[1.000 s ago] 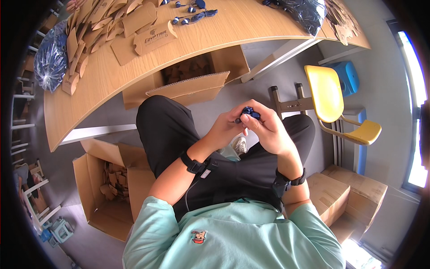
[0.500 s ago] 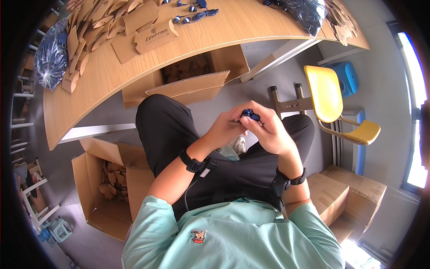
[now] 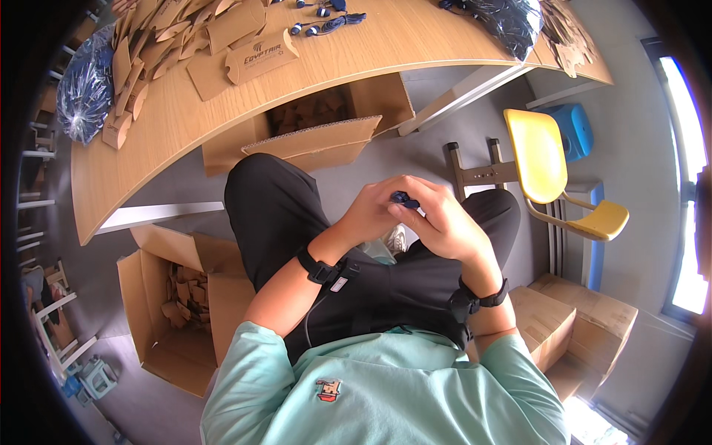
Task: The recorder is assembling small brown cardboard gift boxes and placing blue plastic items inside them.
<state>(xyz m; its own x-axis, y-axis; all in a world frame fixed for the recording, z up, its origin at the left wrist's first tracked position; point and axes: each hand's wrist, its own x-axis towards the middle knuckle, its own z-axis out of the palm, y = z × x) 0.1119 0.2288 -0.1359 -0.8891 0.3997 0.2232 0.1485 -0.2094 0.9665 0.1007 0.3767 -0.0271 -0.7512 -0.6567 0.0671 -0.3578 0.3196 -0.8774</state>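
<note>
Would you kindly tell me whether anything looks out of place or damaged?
Nothing looks clearly damaged. The brown cardboard sleeves at left on the table look untidy, overlapping loosely and pointing in many directions.

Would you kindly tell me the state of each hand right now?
Left hand: closed, holding the dark-blue cable bundle jointly with the right.
Right hand: closed, holding the same bundle.

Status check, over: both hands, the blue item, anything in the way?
Bare right hand closed on small dark-blue bundle, mostly hidden. Bare left hand close against it, grip unclear. No obstruction seen at the hands; yellow metal-framed chair off right.
</note>
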